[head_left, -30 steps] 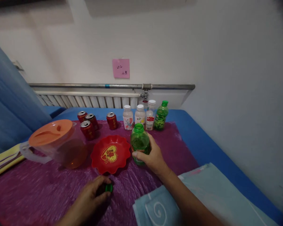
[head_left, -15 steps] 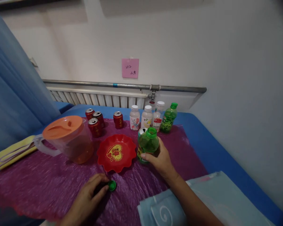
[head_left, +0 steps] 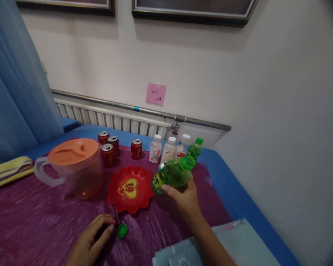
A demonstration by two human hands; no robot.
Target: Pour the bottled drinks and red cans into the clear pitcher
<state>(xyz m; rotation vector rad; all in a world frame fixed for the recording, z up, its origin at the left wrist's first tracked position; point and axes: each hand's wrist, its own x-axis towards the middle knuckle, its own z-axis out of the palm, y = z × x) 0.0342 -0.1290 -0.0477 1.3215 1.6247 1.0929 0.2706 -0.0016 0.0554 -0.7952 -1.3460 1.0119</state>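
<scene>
My right hand (head_left: 184, 201) is wrapped round an uncapped green plastic bottle (head_left: 177, 171), tilted with its mouth to the upper right. My left hand (head_left: 96, 234) rests low on the purple plastic sheet (head_left: 144, 236), thumb and fingers apart and holding nothing. Just right of its fingertips lies a green bottle cap (head_left: 122, 231), inner side up. Between the hands and farther back sits a red scalloped plate (head_left: 116, 199) with a yellow heart print. Part of a can (head_left: 161, 166) shows behind the held bottle.
A clear pitcher (head_left: 86, 181) with an orange lid stands left. Several red cans (head_left: 107, 155), white-capped bottles (head_left: 155, 149) and another green bottle (head_left: 194, 149) line the back. A yellow cloth (head_left: 11, 171) lies far left, a light blue cloth (head_left: 233, 236) at front right.
My right hand has tipped the green bottle from upright to a slant. My left hand has let go of the cap and drawn slightly away. The view has tilted up.
</scene>
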